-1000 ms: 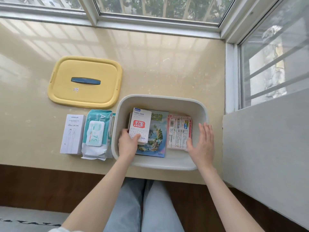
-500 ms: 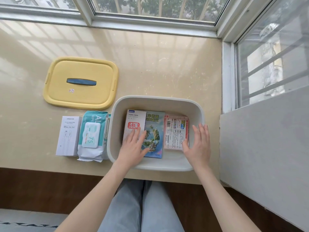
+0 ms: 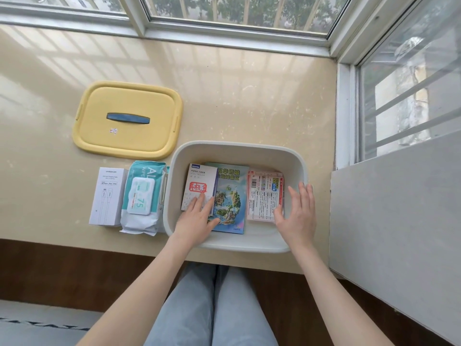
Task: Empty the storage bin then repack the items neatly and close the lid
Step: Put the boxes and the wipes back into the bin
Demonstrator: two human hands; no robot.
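Storage bin point(image 3: 237, 154) sat uncovered at the bench's point(image 3: 249, 96) near edge, holding white box point(image 3: 200, 182), map booklet point(image 3: 230, 196), printed packet point(image 3: 264, 196). Left hand point(image 3: 197, 218) lay flat on white box, grip slack. Right hand point(image 3: 296, 216) rested beside printed packet, fingers straight, holding nothing. Yellow lid point(image 3: 129, 136), wipes pack point(image 3: 142, 193), cable box point(image 3: 107, 196) lay to the left.

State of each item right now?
storage bin: open, partly packed
yellow lid: off, flat on counter
white box: in bin, atop brochure, under left hand
brochure: flat in bin
pink packet: flat in bin
wipes pack: outside bin, flap closed
cable box: outside bin, closed
right hand: open, in bin
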